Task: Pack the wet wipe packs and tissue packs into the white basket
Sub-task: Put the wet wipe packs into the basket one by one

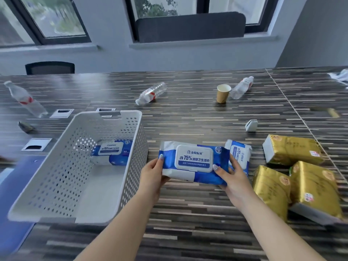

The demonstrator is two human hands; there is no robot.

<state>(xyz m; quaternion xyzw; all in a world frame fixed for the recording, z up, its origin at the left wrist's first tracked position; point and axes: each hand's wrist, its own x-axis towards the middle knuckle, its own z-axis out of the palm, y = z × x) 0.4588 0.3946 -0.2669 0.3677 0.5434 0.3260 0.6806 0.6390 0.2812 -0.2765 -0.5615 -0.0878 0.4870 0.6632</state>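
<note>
Just right of the white perforated plastic basket (75,166), left hand (152,174) & right hand (232,176) grip a blue-white wet wipe pack w/ white flip lid (194,162), thumbs on top, above the striped table (188,213).

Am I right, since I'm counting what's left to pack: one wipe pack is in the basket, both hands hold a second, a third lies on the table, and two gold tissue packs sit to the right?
Not quite. The head view shows three gold tissue packs, not two. The rest stands: one wipe pack in the basket, a second held by the left hand and right hand, a third on the table.
</note>
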